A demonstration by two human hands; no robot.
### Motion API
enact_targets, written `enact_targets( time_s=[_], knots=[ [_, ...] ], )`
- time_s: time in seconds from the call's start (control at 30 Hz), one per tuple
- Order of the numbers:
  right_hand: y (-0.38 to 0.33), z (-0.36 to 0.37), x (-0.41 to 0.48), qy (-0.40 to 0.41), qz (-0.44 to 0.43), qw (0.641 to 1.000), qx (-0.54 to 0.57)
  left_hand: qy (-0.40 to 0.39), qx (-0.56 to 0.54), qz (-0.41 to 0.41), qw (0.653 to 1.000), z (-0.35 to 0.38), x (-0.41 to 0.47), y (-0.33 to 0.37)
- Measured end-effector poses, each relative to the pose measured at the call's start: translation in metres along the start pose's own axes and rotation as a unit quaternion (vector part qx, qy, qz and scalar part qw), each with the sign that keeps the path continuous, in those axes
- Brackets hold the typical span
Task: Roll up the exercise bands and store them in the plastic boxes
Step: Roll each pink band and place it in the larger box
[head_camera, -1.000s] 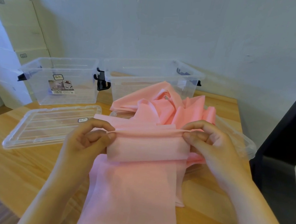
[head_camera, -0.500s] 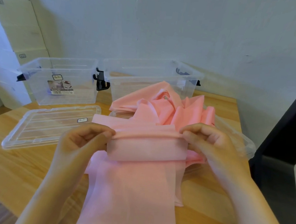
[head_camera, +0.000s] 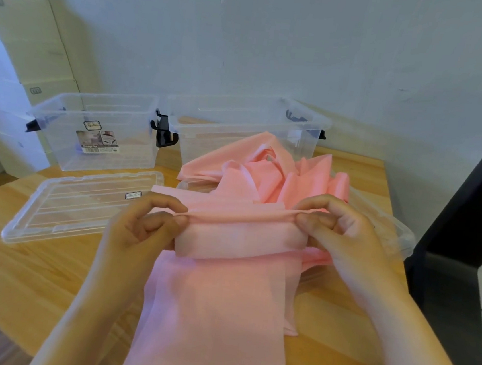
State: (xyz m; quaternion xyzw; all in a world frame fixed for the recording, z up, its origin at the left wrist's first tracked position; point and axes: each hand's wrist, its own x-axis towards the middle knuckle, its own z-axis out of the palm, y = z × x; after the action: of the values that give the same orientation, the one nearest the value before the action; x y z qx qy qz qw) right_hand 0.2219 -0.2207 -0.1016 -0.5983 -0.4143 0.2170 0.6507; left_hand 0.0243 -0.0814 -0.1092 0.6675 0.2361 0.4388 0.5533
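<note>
Far left at the back of the table [head_camera: 31,273] there's one open plastic box [head_camera: 137,141], with its lid [head_camera: 82,210] lying flat in front of it. The left hand [head_camera: 146,226] pinches the left end of a fold in the pink band [head_camera: 214,313], thumb and fingers [head_camera: 169,203] curled tight on the edge.

The key bit is that the fold runs straight across, left to right, between the two hands. The loose tail lies toward the person, and the bunched-up rest sits behind the fold in front of the second box [head_camera: 208,146]. The right hand [head_camera: 344,237] pinches the other end the same way. Both hands are equally close, so I'd guess the next roll turns about that crosswise line.
</note>
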Motion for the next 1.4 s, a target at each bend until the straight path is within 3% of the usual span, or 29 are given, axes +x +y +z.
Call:
enact_targets(
  time_s=[0.33,0.7,1.1,1.4],
  knots=[
    [-0.0002,-0.0056,0.0005,-0.005,0.038,0.995,0.092,0.020,-0.047,0.006,0.999,-0.0056,0.0010,-0.0032],
    [0.0001,-0.0004,0.0004,0.008,0.002,1.000,0.014,0.046,0.009,0.004,0.999,0.0003,0.0023,-0.0022],
    [-0.0041,-0.0006,-0.0017,0.002,-0.009,1.000,0.018,-0.021,-0.058,-0.013,0.998,-0.0025,0.0009,-0.0048],
    [-0.0046,-0.0026,-0.0015,-0.004,-0.004,0.999,0.041,-0.027,-0.114,-0.032,0.993,-0.0016,0.0001,0.0006]
  ],
)
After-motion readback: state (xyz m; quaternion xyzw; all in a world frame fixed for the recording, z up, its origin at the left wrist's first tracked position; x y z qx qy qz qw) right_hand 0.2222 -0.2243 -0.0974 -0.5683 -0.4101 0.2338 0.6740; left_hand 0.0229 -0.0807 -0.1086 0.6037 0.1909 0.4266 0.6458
